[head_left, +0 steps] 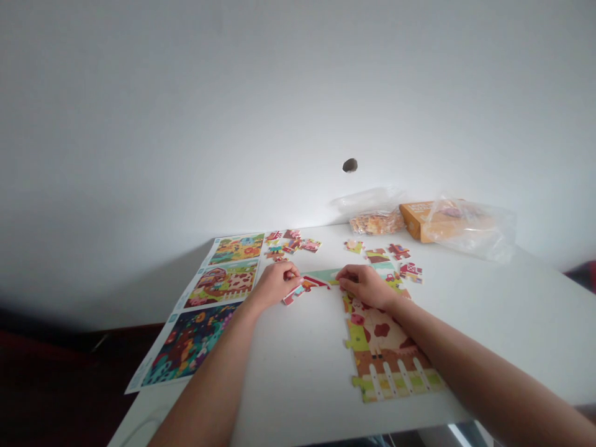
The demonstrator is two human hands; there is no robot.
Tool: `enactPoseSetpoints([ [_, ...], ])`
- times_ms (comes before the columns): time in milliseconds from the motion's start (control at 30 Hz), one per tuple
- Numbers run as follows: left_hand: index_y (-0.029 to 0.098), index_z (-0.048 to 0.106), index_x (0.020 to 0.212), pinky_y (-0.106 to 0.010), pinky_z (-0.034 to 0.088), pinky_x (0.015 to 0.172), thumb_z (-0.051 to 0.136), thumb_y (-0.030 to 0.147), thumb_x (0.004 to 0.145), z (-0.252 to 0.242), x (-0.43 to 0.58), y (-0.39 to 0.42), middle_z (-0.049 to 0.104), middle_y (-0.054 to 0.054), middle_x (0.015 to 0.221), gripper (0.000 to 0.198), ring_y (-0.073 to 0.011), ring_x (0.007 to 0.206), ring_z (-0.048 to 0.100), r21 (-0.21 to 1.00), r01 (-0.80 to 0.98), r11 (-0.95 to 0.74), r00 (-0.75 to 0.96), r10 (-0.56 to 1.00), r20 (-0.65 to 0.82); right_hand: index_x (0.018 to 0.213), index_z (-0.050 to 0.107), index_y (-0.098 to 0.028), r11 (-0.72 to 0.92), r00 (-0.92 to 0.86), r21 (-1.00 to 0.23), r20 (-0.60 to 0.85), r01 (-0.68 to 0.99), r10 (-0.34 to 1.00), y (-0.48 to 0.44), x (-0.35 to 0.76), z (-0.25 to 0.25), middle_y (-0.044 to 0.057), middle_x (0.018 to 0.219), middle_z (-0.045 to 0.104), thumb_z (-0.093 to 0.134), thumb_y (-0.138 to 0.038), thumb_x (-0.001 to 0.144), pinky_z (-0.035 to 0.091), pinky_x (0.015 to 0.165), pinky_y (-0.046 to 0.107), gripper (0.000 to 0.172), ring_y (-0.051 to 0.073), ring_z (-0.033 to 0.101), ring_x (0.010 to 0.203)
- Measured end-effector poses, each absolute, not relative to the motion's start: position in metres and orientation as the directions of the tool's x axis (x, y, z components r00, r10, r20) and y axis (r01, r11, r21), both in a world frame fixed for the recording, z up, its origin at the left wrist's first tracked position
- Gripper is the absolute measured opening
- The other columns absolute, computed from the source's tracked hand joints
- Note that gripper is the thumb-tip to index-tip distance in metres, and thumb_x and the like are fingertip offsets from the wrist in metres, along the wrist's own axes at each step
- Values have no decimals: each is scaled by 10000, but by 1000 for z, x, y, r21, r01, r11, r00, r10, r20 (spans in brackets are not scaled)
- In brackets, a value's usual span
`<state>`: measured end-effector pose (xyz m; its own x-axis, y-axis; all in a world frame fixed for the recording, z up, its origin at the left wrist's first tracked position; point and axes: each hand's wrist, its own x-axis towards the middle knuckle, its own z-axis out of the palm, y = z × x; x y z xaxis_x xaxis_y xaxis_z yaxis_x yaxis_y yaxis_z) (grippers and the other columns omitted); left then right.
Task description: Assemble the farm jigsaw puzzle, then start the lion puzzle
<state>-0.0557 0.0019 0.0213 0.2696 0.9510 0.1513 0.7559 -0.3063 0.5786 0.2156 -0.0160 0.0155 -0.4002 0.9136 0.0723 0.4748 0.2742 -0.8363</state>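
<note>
A partly joined jigsaw puzzle (382, 338) with a spotted cow and a white fence lies on the white table. Its upper strip, with a red roof (317, 282), stretches left between my hands. My left hand (279, 282) is closed, thumb and fingers pinching a puzzle piece (293, 295) at the left end of that strip. Over the puzzle's upper part rests my right hand (364, 284), fingers bent and close together at the strip's edge. Whether it grips a piece there is hidden. Several loose puzzle pieces (311, 244) lie beyond my left hand, and others (376, 255) beyond my right.
A reference sheet (223, 282) with three pictures lies along the table's left edge. At the back stand a clear bag of puzzle pieces (376, 222) and an orange box (416, 222) partly under clear plastic (484, 233). Behind them rises a white wall with a hole (350, 165).
</note>
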Motion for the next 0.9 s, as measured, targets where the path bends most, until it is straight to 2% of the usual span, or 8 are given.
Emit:
enactPoseSetpoints([
  [167,174,574,756,-233,430,498,631,394,799,23,-48,-1,599,28,628,230,-112,506,560,827,528,-194,244,967,71,947,704,-159,292,-401,-818,83,495,912,-14,216,13,37,794,721,565,-282,850,445,663,266,210,154,605,685],
  [267,167,542,862,-239,451,468,657,408,794,27,-43,-5,639,13,742,275,-95,431,577,934,330,-136,272,961,44,948,712,-160,304,-403,-807,90,507,911,-14,216,12,32,787,710,579,-304,848,434,655,263,220,147,583,677],
  [400,161,525,1148,-283,536,543,672,403,806,34,-35,-12,686,-63,929,444,-169,566,695,983,171,-68,364,931,1,935,728,-170,319,-440,-806,82,498,894,-17,215,16,18,754,680,591,-401,863,399,610,248,278,131,541,644],
  [533,155,543,1066,-344,592,646,677,429,812,34,-27,-18,703,-85,941,396,-207,678,724,994,105,-14,428,903,-33,933,741,-187,364,-507,-791,79,493,859,-23,215,22,-16,649,605,577,-493,879,325,547,238,352,110,456,578],
  [600,157,552,981,-337,597,661,702,429,792,34,-24,-19,689,-64,931,363,-201,684,726,995,99,-3,446,894,-42,906,742,-188,378,-525,-788,83,485,847,-24,214,22,-23,633,589,560,-475,895,313,546,238,340,107,433,571],
  [700,143,584,873,-233,532,535,696,423,795,34,-24,-20,658,-33,852,311,-174,599,713,982,183,-38,473,879,-54,885,720,-181,365,-499,-800,96,476,861,-25,213,20,-13,689,628,536,-419,915,331,564,236,302,105,451,584],
  [833,154,665,1067,-178,381,377,664,419,809,32,-28,-19,687,-49,870,369,-118,450,641,943,317,-100,488,870,-71,849,700,-186,408,-505,-737,105,539,857,-26,212,20,-3,677,630,541,-376,913,334,572,238,255,113,474,587],
  [900,171,679,1149,-172,349,344,657,418,805,30,-31,-18,710,-59,896,424,-104,420,616,916,388,-104,505,855,-117,918,707,-198,430,-515,-701,104,568,851,-26,212,20,6,714,652,564,-361,901,346,585,240,217,121,504,606],
])
